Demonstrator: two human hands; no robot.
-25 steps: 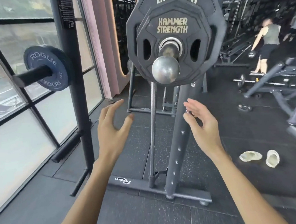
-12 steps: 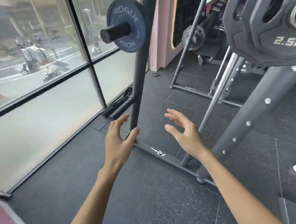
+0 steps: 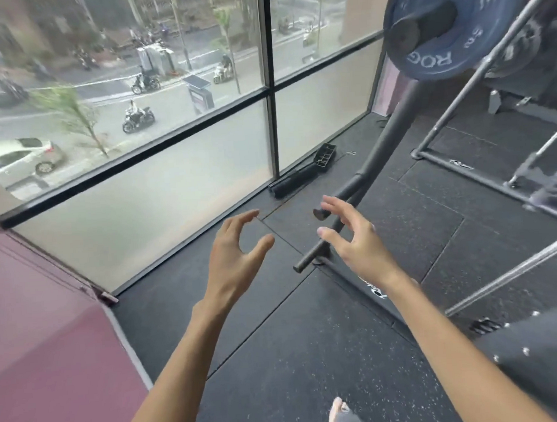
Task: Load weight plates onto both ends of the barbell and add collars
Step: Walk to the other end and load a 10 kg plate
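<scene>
Fingers, left hand: loosely curved, thumb set apart, grasping nothing. Palm turned rightward, held in the air above the floor, just left of frame centre.

Fingers, right hand: spread, slightly bent, released, nothing in the grasp. Palm turned leftward, opposite the other hand, a clear gap between the two.

Lower storage pegs: two bare dark steel stubs, partly covered in the view by the right hand's fingers.

Rack upright: dark tube rising from the pegs toward 1 o'clock.

Weight plate: blue, white ROGUE lettering, at 1 o'clock in the frame. Seated on a black upper peg of the upright, well apart from both hands.

Chrome rods: slanted, at 2 to 3 o'clock, beside the plate.

Grey post: bolt heads along it, at 4 o'clock.

Black roller pad, black tray: on the floor against the glass, at 12 o'clock from the hands.

Window: frosted lower panes, clear upper panes. Street, motorbikes and a pale car beyond, 9 to 12 o'clock.

Rubber floor: black speckled tiles under both forearms.

Maroon surface: at 8 o'clock.

Foot: at 6 o'clock, bottom edge, next to grey fabric.
</scene>
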